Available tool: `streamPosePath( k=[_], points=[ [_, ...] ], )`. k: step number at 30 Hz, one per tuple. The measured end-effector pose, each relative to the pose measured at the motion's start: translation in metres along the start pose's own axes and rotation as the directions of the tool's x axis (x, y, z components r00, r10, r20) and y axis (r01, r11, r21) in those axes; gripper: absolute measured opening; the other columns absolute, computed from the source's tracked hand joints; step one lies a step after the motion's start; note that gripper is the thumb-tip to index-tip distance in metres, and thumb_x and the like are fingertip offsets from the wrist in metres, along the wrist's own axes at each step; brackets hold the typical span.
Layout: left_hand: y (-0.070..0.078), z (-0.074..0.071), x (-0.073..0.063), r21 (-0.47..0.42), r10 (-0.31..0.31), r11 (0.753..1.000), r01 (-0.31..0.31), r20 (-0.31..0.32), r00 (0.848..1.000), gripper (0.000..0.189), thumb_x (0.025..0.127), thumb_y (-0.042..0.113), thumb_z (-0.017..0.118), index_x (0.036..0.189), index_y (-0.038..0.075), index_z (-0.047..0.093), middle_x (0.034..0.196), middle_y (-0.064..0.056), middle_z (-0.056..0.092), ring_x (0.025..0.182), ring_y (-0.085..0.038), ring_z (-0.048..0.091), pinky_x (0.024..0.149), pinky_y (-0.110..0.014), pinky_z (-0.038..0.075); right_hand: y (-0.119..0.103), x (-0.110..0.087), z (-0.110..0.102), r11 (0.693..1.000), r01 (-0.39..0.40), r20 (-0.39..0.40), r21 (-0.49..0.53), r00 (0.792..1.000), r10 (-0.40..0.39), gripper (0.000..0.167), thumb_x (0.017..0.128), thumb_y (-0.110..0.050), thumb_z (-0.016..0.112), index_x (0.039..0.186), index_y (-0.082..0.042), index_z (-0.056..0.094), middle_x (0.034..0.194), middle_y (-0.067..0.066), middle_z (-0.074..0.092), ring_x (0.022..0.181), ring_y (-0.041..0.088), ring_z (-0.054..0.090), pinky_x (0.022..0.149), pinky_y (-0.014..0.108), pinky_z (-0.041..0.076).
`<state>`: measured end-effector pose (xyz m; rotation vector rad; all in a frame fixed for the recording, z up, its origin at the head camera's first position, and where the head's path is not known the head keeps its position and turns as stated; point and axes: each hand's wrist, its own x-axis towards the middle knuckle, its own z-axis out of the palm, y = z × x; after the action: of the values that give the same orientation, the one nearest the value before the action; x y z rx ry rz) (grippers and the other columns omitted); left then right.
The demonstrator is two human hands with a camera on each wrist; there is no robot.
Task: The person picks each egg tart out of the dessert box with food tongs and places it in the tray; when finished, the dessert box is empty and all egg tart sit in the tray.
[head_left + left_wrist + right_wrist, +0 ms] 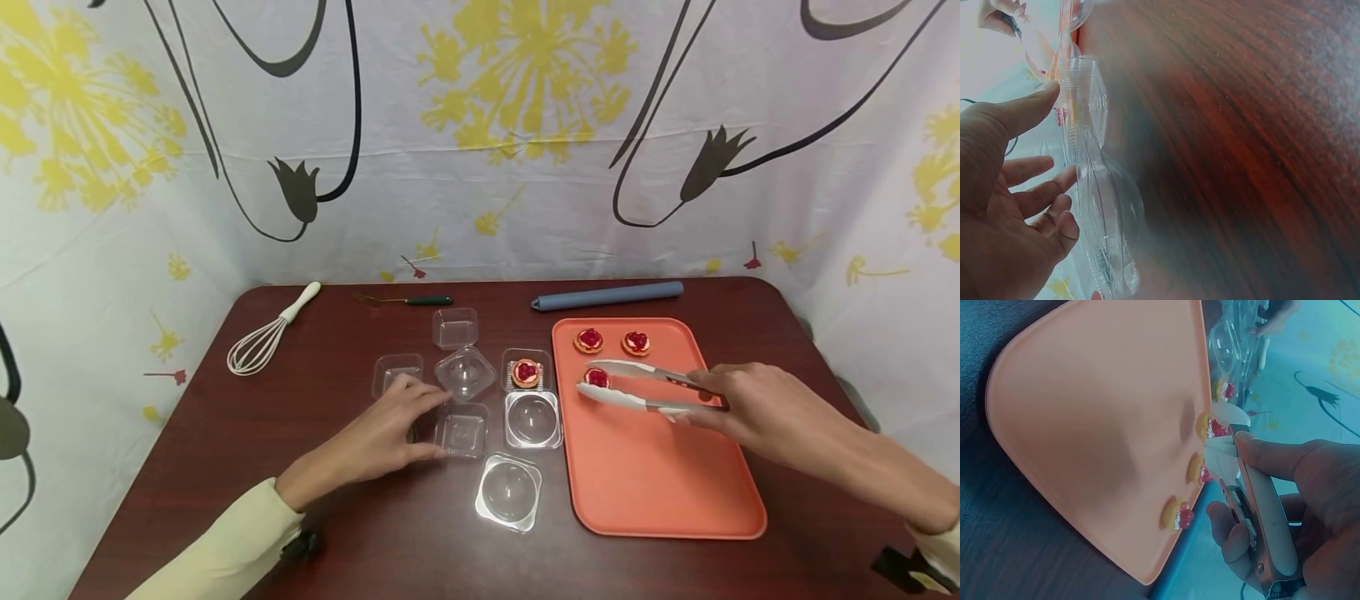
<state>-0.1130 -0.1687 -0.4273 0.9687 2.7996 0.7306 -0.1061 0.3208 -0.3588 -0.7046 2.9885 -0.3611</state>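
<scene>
My right hand (750, 408) grips a pair of tongs (1266, 519) with white tips. The tips stand on either side of a berry-topped tartlet (597, 377) on the orange tray (660, 483). Two more tartlets, one (588, 340) at the left and one (637, 342) at the right, sit along the tray's far end. Left of the tray, another tartlet (526, 372) lies inside a clear plastic container (546, 357), its domed lid (533, 419) folded toward me. My left hand (393, 425) is spread beside a clear container (463, 433), fingers apart and holding nothing.
More clear containers, one at the back (455, 327) and one behind my left hand (397, 367), and domed lids, one in the middle (467, 373) and one in front (510, 492), surround it. A whisk (270, 333), a green-handled utensil (427, 301) and a blue-grey rod (607, 297) lie farther back.
</scene>
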Motion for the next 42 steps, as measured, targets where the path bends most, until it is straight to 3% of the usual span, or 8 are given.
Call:
streamPosePath(
  k=[8,15,23,33,42],
  points=[
    [0.000,-0.001,0.002,-0.029,0.009,1.000,-0.010,-0.029,1.000,0.080,0.088,0.031,0.096,0.154,0.002,0.062,0.145,-0.006,0.067,0.131,-0.024,0.053,0.111,-0.050,0.054,0.003,0.000,0.005,1.000,0.003,-0.010,0.006,1.000,-0.003,0.045,0.090,-0.038,0.092,0.117,-0.003,0.083,0.096,-0.003,0.078,0.077,0.007,0.062,0.064,0.032,0.051],
    [0.002,-0.001,0.011,-0.046,0.042,0.998,-0.045,-0.066,0.997,0.070,0.092,0.023,0.093,0.152,0.001,0.064,0.140,-0.008,0.070,0.129,-0.025,0.054,0.108,-0.049,0.055,0.004,-0.001,0.008,1.000,-0.001,-0.009,0.007,1.000,0.001,0.039,0.091,-0.043,0.091,0.111,-0.011,0.082,0.081,-0.015,0.066,0.069,0.002,0.053,0.060,0.029,0.046],
    [0.011,0.000,0.039,-0.047,0.077,0.996,-0.081,-0.068,0.995,0.063,0.097,0.023,0.088,0.151,0.001,0.064,0.146,-0.010,0.068,0.132,-0.027,0.056,0.111,-0.049,0.054,0.007,0.000,0.014,0.999,-0.026,0.015,0.030,1.000,0.026,0.048,0.090,-0.039,0.092,0.118,-0.001,0.083,0.085,-0.011,0.071,0.073,0.004,0.057,0.062,0.030,0.049],
    [0.014,0.003,0.078,-0.079,0.123,0.989,-0.127,-0.055,0.991,0.062,0.097,0.020,0.087,0.150,-0.003,0.063,0.144,-0.014,0.068,0.134,-0.031,0.057,0.117,-0.048,0.049,0.003,-0.001,0.010,0.997,-0.051,-0.008,0.053,0.999,0.052,0.055,0.086,-0.044,0.095,0.121,-0.005,0.081,0.082,-0.013,0.064,0.068,0.003,0.051,0.058,0.027,0.044],
    [0.008,0.005,0.107,-0.022,0.138,0.990,-0.137,0.019,0.990,0.069,0.098,0.023,0.086,0.154,-0.006,0.058,0.153,-0.019,0.062,0.146,-0.034,0.052,0.126,-0.047,0.041,0.002,-0.002,0.004,0.999,-0.029,-0.043,0.042,0.999,0.031,0.056,0.086,-0.041,0.095,0.122,-0.002,0.080,0.083,-0.014,0.066,0.069,0.002,0.052,0.060,0.027,0.045]
  ],
)
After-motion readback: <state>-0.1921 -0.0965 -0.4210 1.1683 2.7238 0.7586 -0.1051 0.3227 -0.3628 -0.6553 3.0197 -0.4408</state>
